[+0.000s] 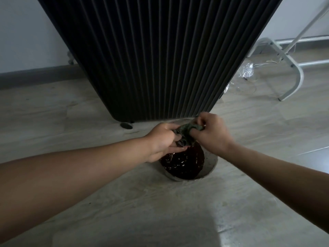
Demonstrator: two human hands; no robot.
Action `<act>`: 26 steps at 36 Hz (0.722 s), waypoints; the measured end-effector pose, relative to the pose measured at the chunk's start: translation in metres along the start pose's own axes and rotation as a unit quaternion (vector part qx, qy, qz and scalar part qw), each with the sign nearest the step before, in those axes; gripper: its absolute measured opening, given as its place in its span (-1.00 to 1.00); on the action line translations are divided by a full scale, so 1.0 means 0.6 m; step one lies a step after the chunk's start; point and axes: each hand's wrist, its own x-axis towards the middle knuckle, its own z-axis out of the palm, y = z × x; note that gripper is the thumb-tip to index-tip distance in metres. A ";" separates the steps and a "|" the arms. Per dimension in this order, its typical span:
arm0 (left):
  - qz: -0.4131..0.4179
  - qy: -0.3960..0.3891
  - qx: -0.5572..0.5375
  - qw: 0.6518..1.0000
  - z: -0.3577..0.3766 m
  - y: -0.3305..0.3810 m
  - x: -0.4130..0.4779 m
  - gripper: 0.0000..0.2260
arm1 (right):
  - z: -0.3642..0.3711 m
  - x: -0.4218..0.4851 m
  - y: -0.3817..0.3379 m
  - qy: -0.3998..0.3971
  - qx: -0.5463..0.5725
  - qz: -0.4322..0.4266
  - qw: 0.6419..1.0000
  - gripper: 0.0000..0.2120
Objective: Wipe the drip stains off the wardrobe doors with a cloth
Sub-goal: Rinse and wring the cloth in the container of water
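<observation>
Both forearms [74, 175] are reaching in from the lower corners. Left hand [162, 141] and right hand [212, 135] are each clenching the cloth [187, 133] at frame centre, over the bowl [212, 166] of dark water [183, 164]. Looks like wringing: I'm twisting opposite ways and keeping low so nothing drips on the floor [124, 211]. Wardrobe doors [160, 59] are filling upper centre, just behind.

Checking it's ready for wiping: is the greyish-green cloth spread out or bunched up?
Bunched up: the greyish-green cloth is twisted between the left hand and right hand, above the round bowl of dark liquid.
</observation>
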 end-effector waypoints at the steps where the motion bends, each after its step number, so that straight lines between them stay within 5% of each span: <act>1: -0.005 -0.008 -0.013 1.000 0.005 -0.001 -0.002 -0.57 | 0.009 -0.010 -0.006 -0.005 0.008 -0.010 1.000 -0.78; 10: -0.043 -0.120 -0.033 0.991 0.003 -0.010 -0.039 -0.68 | 0.064 -0.065 -0.013 0.018 0.116 -0.016 0.993 -0.67; 19: -0.012 -0.074 0.044 0.996 -0.005 -0.023 -0.029 -0.69 | 0.079 -0.036 -0.016 0.025 0.015 -0.045 0.999 -0.47; 26: -0.008 -0.031 0.090 0.995 -0.009 -0.033 -0.016 -0.78 | 0.101 -0.010 -0.005 0.004 0.004 0.019 1.000 -0.40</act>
